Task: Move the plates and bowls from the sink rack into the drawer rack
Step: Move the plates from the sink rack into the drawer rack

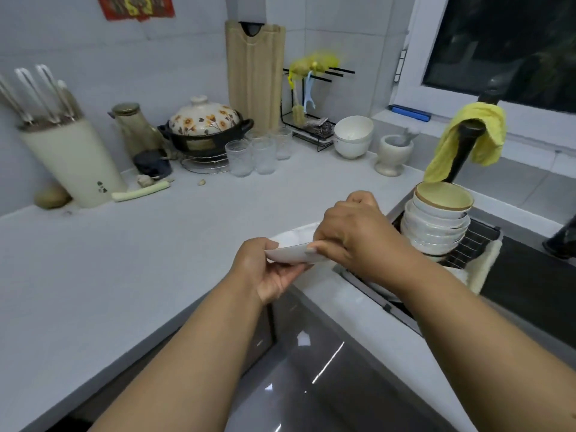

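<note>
A white plate (291, 253) hangs level over the counter's front corner, held from both sides. My left hand (265, 269) grips its near-left rim with the fingers curled underneath. My right hand (349, 238) pinches the right rim, thumb on the plate's edge. Behind my right hand a stack of several white bowls (436, 226), topped by a cream bowl with a brown rim, stands on the wire sink rack (473, 244). More of the rack is hidden under my right forearm. The glossy grey drawer front (311, 369) lies below my arms; no drawer rack is in view.
The white counter (124, 260) carries a knife block (71, 160), a flowered clay pot (205, 126), several glasses (255, 151), two stacked white bowls (353, 137) and a mortar (394, 154). A black faucet draped with a yellow cloth (467, 138) rises over the sink.
</note>
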